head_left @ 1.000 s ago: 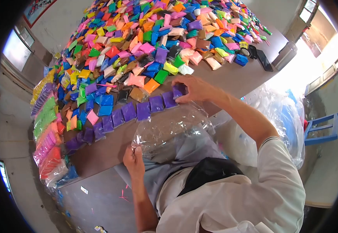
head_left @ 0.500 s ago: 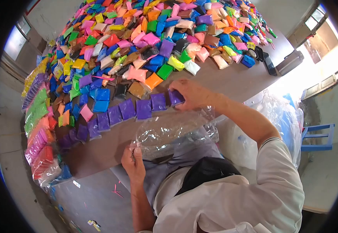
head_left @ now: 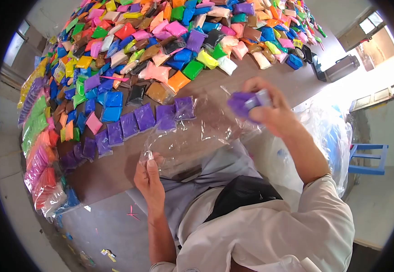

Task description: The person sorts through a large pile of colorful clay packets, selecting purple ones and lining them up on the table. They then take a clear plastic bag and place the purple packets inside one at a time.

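My left hand [head_left: 150, 177] pinches the near left edge of a clear plastic bag [head_left: 197, 144], which spreads out over the table edge and my lap. At the bag's far right end, my right hand [head_left: 273, 111] is closed around a purple packet [head_left: 241, 107], smeared a little by motion. A row of flat purple packets [head_left: 128, 125] runs along the front of the table [head_left: 115, 170], curving off to the left. The right end of that row shows partly through the bag.
A large heap of small coloured packets [head_left: 179, 29] covers the back of the table. Filled bags of sorted packets [head_left: 40, 136] line its left edge. A dark metallic object [head_left: 342, 68] lies at the right corner. Large clear plastic bags [head_left: 319, 136] and a blue stool [head_left: 368, 158] stand to the right.
My right hand has lifted the purple packet from the row's right end and moved right, toward me. The bag is now spread wider, and my left hand has shifted slightly left.
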Motion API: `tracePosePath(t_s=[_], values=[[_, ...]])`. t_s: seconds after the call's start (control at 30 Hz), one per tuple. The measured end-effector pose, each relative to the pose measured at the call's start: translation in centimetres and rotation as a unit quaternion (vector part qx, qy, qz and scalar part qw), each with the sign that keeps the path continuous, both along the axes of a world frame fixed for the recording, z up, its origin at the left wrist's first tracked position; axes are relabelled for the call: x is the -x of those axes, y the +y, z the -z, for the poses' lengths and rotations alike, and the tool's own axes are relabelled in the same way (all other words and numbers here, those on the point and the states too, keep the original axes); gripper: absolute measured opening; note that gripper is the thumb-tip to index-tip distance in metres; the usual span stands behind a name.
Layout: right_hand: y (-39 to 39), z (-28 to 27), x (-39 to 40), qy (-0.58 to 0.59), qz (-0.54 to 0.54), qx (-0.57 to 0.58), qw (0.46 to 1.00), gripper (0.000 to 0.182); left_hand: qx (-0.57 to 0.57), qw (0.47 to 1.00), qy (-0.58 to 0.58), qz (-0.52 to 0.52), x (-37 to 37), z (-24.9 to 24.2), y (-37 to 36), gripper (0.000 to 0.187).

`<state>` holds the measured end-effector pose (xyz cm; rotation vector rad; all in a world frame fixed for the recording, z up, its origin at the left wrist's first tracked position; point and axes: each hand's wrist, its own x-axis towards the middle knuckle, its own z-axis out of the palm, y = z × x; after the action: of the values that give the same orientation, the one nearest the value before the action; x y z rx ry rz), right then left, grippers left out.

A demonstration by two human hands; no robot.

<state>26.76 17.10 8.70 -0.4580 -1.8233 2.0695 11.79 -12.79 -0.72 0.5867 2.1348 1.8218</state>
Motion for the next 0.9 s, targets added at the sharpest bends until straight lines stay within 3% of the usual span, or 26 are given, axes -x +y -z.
tracePosePath(t_s=[0.07,0.27,0.37,0.5,0.7,0.8,0.9], values=[[-2.2,0.1,1.9,-0.028,-0.032,-0.046,0.998,0.044,-0.021,0.999,0.025,0.004,0.4,0.0,1.0,0.031],[-6.8,0.0,5.8,-0.025,-0.046,0.143,0.988,0.033,-0.022,0.996,0.078,0.031,0.5,0.0,2.5,0.027],[-8.9,2.6,6.6,-0.083,-0.065,0.13,0.986,0.034,-0.008,0.998,0.055,0.034,0.5,0.7,2.2,0.027],[-10.9,3.2,5.4,-0.043,-0.058,0.05,0.996,0.039,-0.046,0.997,0.054,0.008,0.3,1.1,2.2,0.027],[-10.6,2.7,3.8,-0.21,-0.085,-0.127,0.966,0.035,-0.056,0.998,0.041,-0.01,0.5,1.3,2.6,0.031],[-11.2,4.0,4.0,-0.225,-0.135,-0.114,0.958,0.035,-0.05,0.998,0.046,-0.003,0.6,1.3,2.8,0.031],[-12.5,4.3,4.8,-0.207,-0.098,-0.152,0.961,0.034,-0.034,0.999,0.033,0.001,0.5,1.1,2.7,0.031]])
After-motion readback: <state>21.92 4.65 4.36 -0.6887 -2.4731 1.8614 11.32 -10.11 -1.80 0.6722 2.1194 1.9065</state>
